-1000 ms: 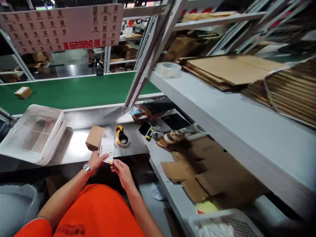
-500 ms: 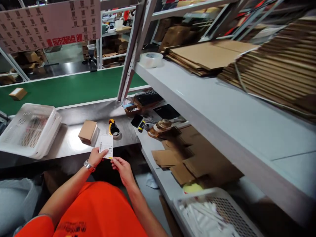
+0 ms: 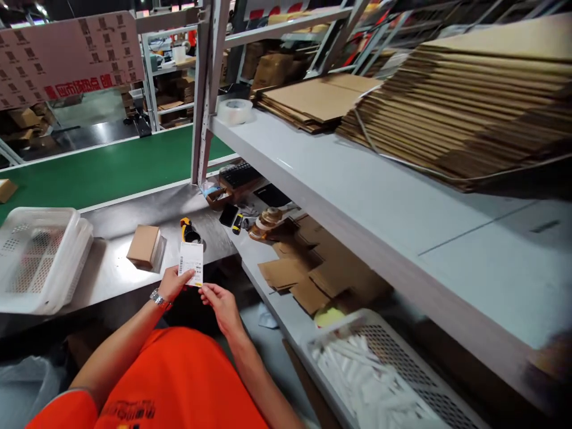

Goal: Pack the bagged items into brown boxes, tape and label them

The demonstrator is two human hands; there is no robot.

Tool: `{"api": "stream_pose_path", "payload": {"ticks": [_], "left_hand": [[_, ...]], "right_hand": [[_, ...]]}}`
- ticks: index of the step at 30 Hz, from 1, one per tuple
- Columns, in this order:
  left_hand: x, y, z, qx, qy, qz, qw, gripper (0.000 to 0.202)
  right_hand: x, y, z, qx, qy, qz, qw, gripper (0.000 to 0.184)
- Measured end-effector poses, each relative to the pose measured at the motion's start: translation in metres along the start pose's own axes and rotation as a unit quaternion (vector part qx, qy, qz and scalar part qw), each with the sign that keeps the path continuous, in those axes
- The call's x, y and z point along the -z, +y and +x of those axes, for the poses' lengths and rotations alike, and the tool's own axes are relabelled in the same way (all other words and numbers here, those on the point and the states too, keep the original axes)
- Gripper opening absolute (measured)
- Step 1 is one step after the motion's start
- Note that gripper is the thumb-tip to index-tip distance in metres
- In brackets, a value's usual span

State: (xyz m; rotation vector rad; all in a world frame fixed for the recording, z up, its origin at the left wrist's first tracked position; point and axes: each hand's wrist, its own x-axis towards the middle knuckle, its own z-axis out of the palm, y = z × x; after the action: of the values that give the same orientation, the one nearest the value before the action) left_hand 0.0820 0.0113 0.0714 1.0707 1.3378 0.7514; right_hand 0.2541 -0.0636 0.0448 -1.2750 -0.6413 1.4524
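A white printed label (image 3: 191, 263) with a barcode is pinched upright in my left hand (image 3: 172, 282), which wears a wristwatch. My right hand (image 3: 220, 304) pinches the label's lower right corner with curled fingers. Both hands hover at the near edge of the steel table (image 3: 116, 268). Just beyond the label sit a small closed cardboard box (image 3: 143, 245) and a yellow-and-black tape dispenser (image 3: 189, 230).
Stacked white baskets (image 3: 38, 256) stand at the left, with a green conveyor (image 3: 98, 170) behind. A grey shelf (image 3: 357, 196) at the right carries flat cardboard stacks (image 3: 451, 107) and a tape roll (image 3: 235, 111). Below it lie cardboard scraps (image 3: 308, 277) and a white basket (image 3: 379, 375).
The view has swung to the right, so the table things sit further left in frame. My hands still hold the label the same way.
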Motion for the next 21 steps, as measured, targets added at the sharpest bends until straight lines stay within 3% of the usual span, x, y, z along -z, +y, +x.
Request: {"api": "stream_pose_path", "payload": {"ticks": [6,10,12,14,15,17,19,21], "left_hand": [[-0.018,0.005,0.007,0.025,-0.027,0.011,0.999,0.045],[-0.032,0.009,0.006,0.045,-0.062,0.095,0.993,0.043],[-0.037,0.009,0.002,0.006,-0.022,0.18,0.983,0.05],[-0.04,0.008,-0.001,-0.085,-0.002,0.24,0.967,0.054],[-0.041,0.007,-0.002,-0.134,-0.024,0.251,0.958,0.052],[-0.043,0.006,-0.001,-0.187,-0.127,0.25,0.941,0.046],[-0.048,0.006,0.002,-0.191,-0.217,0.25,0.924,0.051],[-0.054,0.005,0.005,-0.174,-0.254,0.262,0.915,0.056]], "right_hand": [[0.011,-0.002,0.0,0.012,0.028,0.003,1.0,0.068],[0.019,-0.001,-0.001,0.023,0.054,0.012,0.998,0.066],[0.022,-0.001,-0.004,0.032,0.073,0.018,0.997,0.063],[0.026,0.0,-0.007,0.041,0.09,0.024,0.995,0.06],[0.029,0.001,-0.008,0.046,0.096,0.025,0.994,0.058],[0.035,0.004,-0.009,0.056,0.102,0.019,0.993,0.052],[0.042,0.01,-0.01,0.061,0.104,0.011,0.993,0.048],[0.049,0.017,-0.012,0.06,0.104,0.01,0.993,0.047]]}}
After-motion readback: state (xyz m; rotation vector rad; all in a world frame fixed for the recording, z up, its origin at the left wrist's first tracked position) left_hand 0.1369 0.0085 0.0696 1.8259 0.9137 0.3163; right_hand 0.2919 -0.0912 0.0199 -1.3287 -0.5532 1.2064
